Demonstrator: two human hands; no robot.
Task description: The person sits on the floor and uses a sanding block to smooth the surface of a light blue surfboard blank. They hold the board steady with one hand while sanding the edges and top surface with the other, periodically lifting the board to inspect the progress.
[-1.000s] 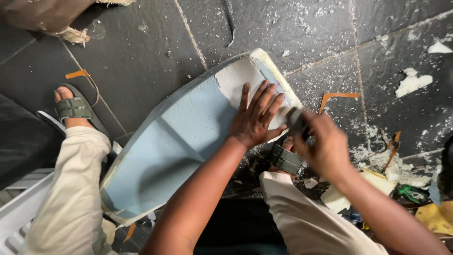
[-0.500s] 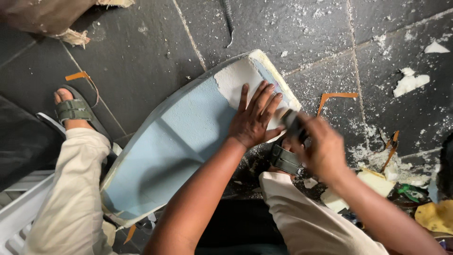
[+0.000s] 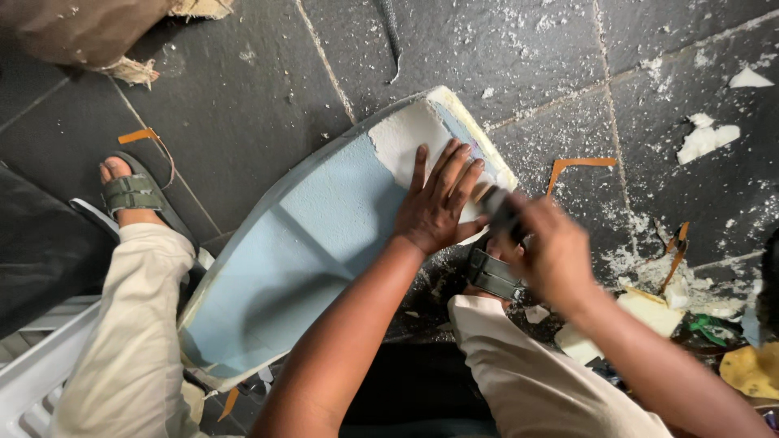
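Left hand [image 3: 438,207] is lying flat and wide open, fingers spread, pressing on the upper end of the foam panel [image 3: 300,259] and gripping nothing. Its fingertips are resting on the white, scraped patch [image 3: 410,138] near the panel's top corner, while the palm is covering the boundary between that patch and the pale blue surface. Right hand [image 3: 556,255] is curling closed around a dark tool [image 3: 499,209], whose exact kind is blurred; the tool's tip is meeting the panel's right edge just beside the left thumb. Panel is leaning diagonally across the dark tiled floor [image 3: 243,89], its lower end sitting between the person's legs in light trousers [image 3: 130,341] and its upper corner pointing away from the body. Left foot, in a green sandal [image 3: 130,195], is standing just beyond the panel's left edge. White foam crumbs [image 3: 706,138] and orange strips [image 3: 576,166] are lying scattered to the right of the panel, near the right hand. Bare tile is remaining open above and to the left of the panel's top corner, whereas the right side is crowding with debris and yellow scraps [image 3: 751,369].
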